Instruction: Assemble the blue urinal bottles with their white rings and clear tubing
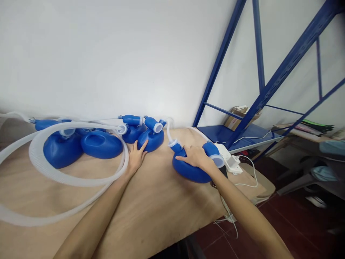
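My right hand (196, 156) lies over the top of a blue plastic bottle (188, 172), thumb pointing left and fingers hooked over its upper part, partly hidden. This bottle has a short neck with a white hose (169, 131) at its far left. A blue spout with a translucent white cap (217, 160) shows just right of my wrist. My left hand (137, 157) rests on the table with fingers apart, their tips touching the near left side of another blue bottle (155, 141). White corrugated tubing (81, 182) loops across my left forearm.
More blue bottles (101, 144) stand along the wall on the left of the wooden table (151, 212). A white power strip (229, 159) with a plugged-in adapter and cables lies at the right edge. Beyond are a blue metal rack (215, 77) and a cardboard box (234, 120).
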### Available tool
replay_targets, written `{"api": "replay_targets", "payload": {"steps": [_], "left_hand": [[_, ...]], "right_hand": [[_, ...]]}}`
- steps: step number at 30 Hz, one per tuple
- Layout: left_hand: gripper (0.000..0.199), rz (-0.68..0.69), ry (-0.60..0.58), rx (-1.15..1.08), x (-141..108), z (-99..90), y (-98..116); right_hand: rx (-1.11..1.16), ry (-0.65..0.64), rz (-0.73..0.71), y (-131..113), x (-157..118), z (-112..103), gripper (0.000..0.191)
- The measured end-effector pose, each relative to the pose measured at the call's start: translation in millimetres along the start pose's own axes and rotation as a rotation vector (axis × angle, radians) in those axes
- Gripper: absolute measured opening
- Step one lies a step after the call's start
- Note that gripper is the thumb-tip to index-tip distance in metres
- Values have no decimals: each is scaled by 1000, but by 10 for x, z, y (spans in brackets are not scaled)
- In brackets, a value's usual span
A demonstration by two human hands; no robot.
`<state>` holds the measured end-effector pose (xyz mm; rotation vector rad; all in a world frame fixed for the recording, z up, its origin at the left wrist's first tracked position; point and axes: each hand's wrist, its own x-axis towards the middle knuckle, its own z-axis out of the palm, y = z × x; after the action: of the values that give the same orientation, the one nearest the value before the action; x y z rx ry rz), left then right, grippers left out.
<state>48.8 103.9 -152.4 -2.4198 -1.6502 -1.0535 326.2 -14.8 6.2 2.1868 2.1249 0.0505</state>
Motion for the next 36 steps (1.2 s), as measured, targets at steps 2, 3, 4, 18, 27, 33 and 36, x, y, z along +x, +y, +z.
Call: {"api": "replay_targets", "payload": {"steps": [2,3,4,18,27,33,36], "left_hand": [[53,6,16,-26,16,7,2],[52,15,27,-42,27,7,1],[51,30,39,-59,38,3,-2],[50,213,329,-400,-307,-523,66],[41,454,230,-208,-108,-1282,-55],[28,650,-180,133,-10,-1517,314],[24,632,-247,171,0,-1495,410]], "right_hand": [[-23,-26,-35,-73,-185,-51,74],[-31,-35,-49,-128,-254,-73,74],[-33,-42,-62,-193,-309,-92,75],[-58,9,-191,-1392,-537,-213,81],[-44,-31,-388,-1562,-198,-270,77],[-6,-133,-573,-1368,-213,-375,89],[102,-176,-639,-1224,-212,-432,82]]}}
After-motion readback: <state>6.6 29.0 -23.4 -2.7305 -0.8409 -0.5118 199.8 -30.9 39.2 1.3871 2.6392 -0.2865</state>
